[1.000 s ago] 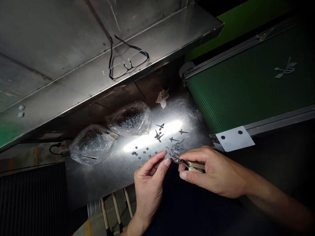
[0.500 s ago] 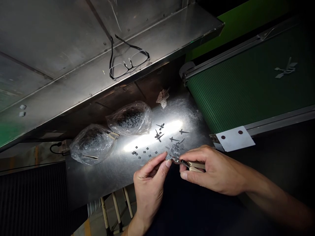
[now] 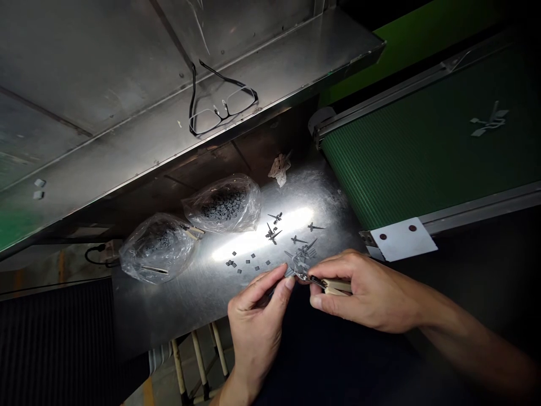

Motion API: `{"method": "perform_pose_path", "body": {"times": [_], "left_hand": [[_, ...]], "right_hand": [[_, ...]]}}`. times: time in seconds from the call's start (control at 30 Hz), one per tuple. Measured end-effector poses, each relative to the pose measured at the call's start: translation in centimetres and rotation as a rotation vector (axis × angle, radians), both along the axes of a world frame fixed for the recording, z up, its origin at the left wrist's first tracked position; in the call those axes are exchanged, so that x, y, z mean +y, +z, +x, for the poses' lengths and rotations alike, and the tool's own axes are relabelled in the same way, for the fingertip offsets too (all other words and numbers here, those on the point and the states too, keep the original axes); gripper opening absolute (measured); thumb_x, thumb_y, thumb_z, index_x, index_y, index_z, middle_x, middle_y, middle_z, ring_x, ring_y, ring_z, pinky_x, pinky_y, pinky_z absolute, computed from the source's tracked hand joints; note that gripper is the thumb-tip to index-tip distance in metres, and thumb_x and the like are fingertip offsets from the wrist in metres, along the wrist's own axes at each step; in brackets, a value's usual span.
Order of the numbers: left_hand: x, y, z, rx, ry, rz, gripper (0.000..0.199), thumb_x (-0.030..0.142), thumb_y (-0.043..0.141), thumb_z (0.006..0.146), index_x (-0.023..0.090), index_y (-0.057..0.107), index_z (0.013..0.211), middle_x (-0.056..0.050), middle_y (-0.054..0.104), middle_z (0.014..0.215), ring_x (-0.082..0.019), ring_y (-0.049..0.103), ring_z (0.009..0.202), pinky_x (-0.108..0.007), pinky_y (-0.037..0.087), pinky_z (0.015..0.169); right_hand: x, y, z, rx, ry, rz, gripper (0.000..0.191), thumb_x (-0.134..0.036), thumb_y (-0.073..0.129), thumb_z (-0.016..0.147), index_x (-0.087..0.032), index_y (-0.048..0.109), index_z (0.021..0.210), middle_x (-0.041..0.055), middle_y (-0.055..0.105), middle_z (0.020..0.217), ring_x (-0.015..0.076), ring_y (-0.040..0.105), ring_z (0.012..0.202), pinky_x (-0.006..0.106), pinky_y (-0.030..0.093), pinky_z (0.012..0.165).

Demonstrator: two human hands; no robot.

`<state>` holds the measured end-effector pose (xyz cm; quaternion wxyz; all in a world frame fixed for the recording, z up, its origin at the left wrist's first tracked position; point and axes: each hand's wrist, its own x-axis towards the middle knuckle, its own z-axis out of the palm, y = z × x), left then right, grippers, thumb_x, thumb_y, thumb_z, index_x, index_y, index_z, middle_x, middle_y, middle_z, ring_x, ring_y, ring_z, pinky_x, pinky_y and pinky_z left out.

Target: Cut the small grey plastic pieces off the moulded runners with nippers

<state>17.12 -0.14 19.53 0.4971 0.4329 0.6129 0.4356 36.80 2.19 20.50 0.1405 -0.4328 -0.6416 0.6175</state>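
My left hand pinches a small grey plastic part between thumb and fingertips. In my right hand is a pair of cutting pliers with cream handles, its metal jaws up against the grey part. Just behind the jaws lie grey sprue pieces, partly covered by my fingers. Several small dark square pieces are scattered on the metal table left of my hands. Further dark sprues rest in the bright patch of light.
Two clear plastic bags, one full of dark small pieces and another with tools on it, stand at the back left. Glasses lie on a metal shelf above. A green conveyor belt runs at the right. Crumpled tissue sits behind.
Both hands stay in nearly the same place. The left thumb and fingers have shifted slightly around the grey part, and the pliers' jaws remain beside it.
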Motion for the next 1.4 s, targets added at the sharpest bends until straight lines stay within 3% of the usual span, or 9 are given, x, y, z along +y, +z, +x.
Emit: {"method": "perform_pose_path", "body": {"times": [0.3, 0.4, 0.5, 0.7, 0.77, 0.83, 1.1, 1.23, 1.4], "left_hand": [[-0.1, -0.6, 0.0, -0.108, 0.110, -0.181, 0.027, 0.029, 0.084, 0.069, 0.021, 0.080, 0.094, -0.006, 0.079, 0.089, -0.021, 0.075, 0.084, -0.027, 0.061, 0.079], [-0.2, -1.9, -0.5, -0.131, 0.137, -0.209, 0.036, 0.034, 0.083, 0.072, 0.018, 0.077, 0.104, -0.008, 0.079, 0.090, -0.023, 0.075, 0.089, -0.032, 0.060, 0.084], [0.8, -5.7, -2.0, 0.014, 0.175, -0.185, 0.040, 0.038, 0.078, 0.077, 0.017, 0.073, 0.111, -0.009, 0.078, 0.097, -0.023, 0.073, 0.096, -0.035, 0.057, 0.090], [4.1, -18.3, -6.8, 0.306, 0.180, -0.262, 0.028, 0.034, 0.066, 0.089, 0.012, 0.068, 0.106, -0.007, 0.072, 0.090, -0.019, 0.070, 0.082, -0.039, 0.058, 0.079], [4.5, -21.1, -7.5, 0.414, 0.137, -0.262, 0.026, 0.034, 0.063, 0.091, 0.013, 0.066, 0.107, -0.008, 0.070, 0.104, -0.020, 0.067, 0.093, -0.043, 0.056, 0.085], [4.6, -22.6, -7.2, 0.516, 0.071, -0.225, 0.029, 0.034, 0.062, 0.092, 0.015, 0.064, 0.113, -0.010, 0.064, 0.121, -0.024, 0.062, 0.109, -0.048, 0.051, 0.094], [7.9, -24.2, 1.3, 0.650, -0.437, -0.026, 0.040, 0.036, 0.060, 0.093, 0.019, 0.057, 0.129, -0.012, 0.056, 0.134, -0.027, 0.058, 0.116, -0.051, 0.049, 0.098], [11.0, -25.0, 4.4, 0.697, -0.540, -0.031, 0.042, 0.037, 0.059, 0.094, 0.019, 0.055, 0.131, -0.012, 0.055, 0.134, -0.027, 0.058, 0.115, -0.051, 0.049, 0.097], [13.4, -25.7, 5.6, 0.679, -0.592, -0.101, 0.034, 0.035, 0.061, 0.093, 0.017, 0.060, 0.122, -0.011, 0.060, 0.126, -0.025, 0.061, 0.110, -0.048, 0.052, 0.093]], "right_hand": [[0.2, -0.5, -0.6, 0.017, -0.026, 0.013, 0.023, -0.029, 0.055, 0.093, -0.020, 0.051, 0.072, -0.0051, 0.041, 0.062, 0.0092, 0.036, 0.057, 0.025, 0.031, 0.053], [0.5, -1.4, -0.7, 0.007, -0.047, -0.022, 0.024, -0.033, 0.055, 0.093, -0.019, 0.056, 0.074, -0.0042, 0.042, 0.062, 0.0101, 0.037, 0.056, 0.026, 0.031, 0.053], [0.7, -2.8, -0.3, -0.026, -0.104, -0.064, 0.023, -0.038, 0.057, 0.092, -0.019, 0.066, 0.084, -0.0022, 0.048, 0.065, 0.0122, 0.042, 0.059, 0.026, 0.033, 0.054], [0.5, -5.1, 1.3, -0.111, -0.199, -0.148, 0.031, -0.047, 0.060, 0.089, -0.020, 0.072, 0.101, -0.0029, 0.044, 0.065, 0.0122, 0.038, 0.058, 0.026, 0.029, 0.053], [0.2, -5.4, 1.8, -0.113, -0.225, -0.148, 0.032, -0.048, 0.060, 0.089, -0.020, 0.071, 0.098, -0.0026, 0.043, 0.067, 0.0125, 0.037, 0.060, 0.027, 0.029, 0.054], [0.0, -5.6, 2.2, -0.107, -0.248, -0.157, 0.031, -0.048, 0.060, 0.089, -0.020, 0.071, 0.095, -0.0026, 0.043, 0.068, 0.0131, 0.038, 0.062, 0.028, 0.030, 0.057], [-0.9, -6.2, 2.9, -0.111, -0.289, -0.198, 0.033, -0.048, 0.060, 0.090, -0.018, 0.069, 0.101, -0.0036, 0.040, 0.067, 0.0128, 0.036, 0.062, 0.028, 0.029, 0.057], [-1.5, -5.8, 2.9, -0.148, -0.279, -0.166, 0.033, -0.046, 0.060, 0.089, -0.017, 0.070, 0.101, -0.0038, 0.041, 0.065, 0.0115, 0.034, 0.059, 0.027, 0.027, 0.054], [-2.4, -5.6, 3.3, -0.107, -0.296, -0.194, 0.036, -0.046, 0.060, 0.089, -0.015, 0.070, 0.105, -0.0038, 0.042, 0.064, 0.0115, 0.037, 0.059, 0.026, 0.028, 0.055]]}}
